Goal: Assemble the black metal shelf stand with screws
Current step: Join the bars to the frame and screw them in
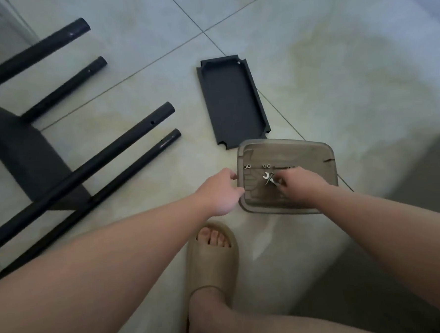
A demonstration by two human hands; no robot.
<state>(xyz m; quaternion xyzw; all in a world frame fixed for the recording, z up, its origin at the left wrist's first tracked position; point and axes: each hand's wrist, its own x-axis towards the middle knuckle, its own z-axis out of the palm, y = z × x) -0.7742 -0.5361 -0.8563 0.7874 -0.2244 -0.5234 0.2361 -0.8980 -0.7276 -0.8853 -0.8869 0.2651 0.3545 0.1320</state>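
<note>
A partly built black shelf stand (30, 152) lies on its side at the left, its black tubes (114, 147) pointing up and right. A loose black shelf tray (231, 101) lies flat on the tiles. Below it sits a translucent grey plastic lid (303, 151) holding small nuts (247, 166), dark screws (284, 167) and a small silver wrench (266, 175). My left hand (220, 193) grips the lid's left edge. My right hand (298, 184) reaches into the lid and pinches the wrench along with a dark screw.
My foot in a beige slipper (211, 254) stands on the pale tiled floor just below the lid. A grey surface (425, 179) fills the right edge of the view.
</note>
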